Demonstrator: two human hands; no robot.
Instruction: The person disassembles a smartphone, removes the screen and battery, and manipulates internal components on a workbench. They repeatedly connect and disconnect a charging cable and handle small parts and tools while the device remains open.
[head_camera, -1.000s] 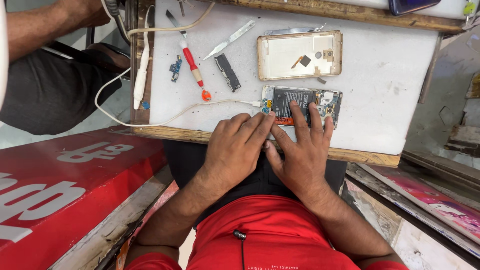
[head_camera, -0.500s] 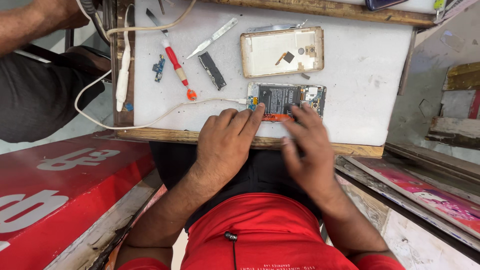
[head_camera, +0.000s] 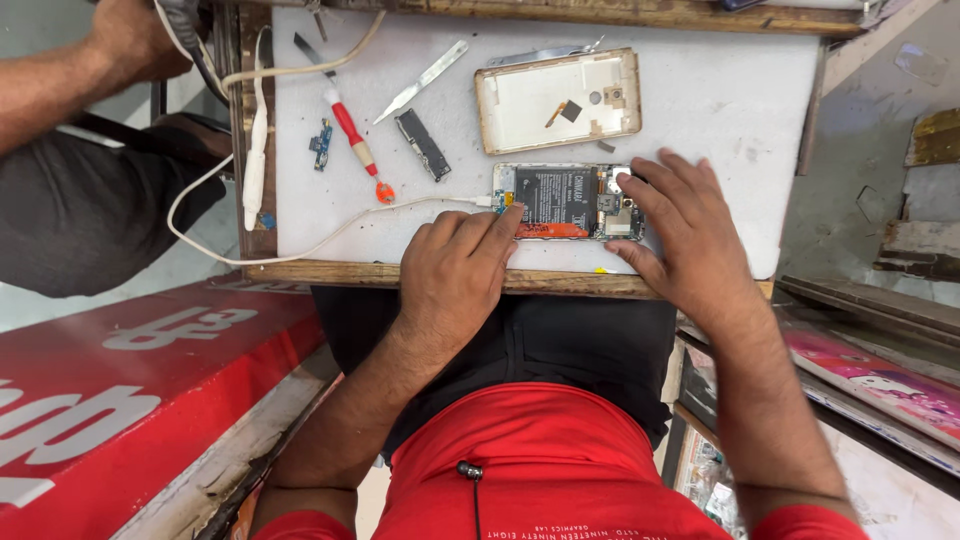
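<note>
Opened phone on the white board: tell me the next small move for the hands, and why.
Probably unplug the white cable first. It is plugged into the left end of the opened phone, whose battery and circuit board lie bare. The left hand already has its fingertips at that end, while the right hand rests on the other end and could steady the phone. The red-handled screwdriver lies untouched nearby.

both hands (head_camera: 455, 275) on opened phone (head_camera: 567, 201), white worktop (head_camera: 720, 110)

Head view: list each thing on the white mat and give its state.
Opened phone: back off, battery and boards exposed, white cable plugged in.
Back cover: detached, inside facing up.
Red-handled screwdriver: lying flat, untouched.
Metal spudger: lying flat.
Left hand: fingertips on phone.
Right hand: fingertips on phone.
</note>
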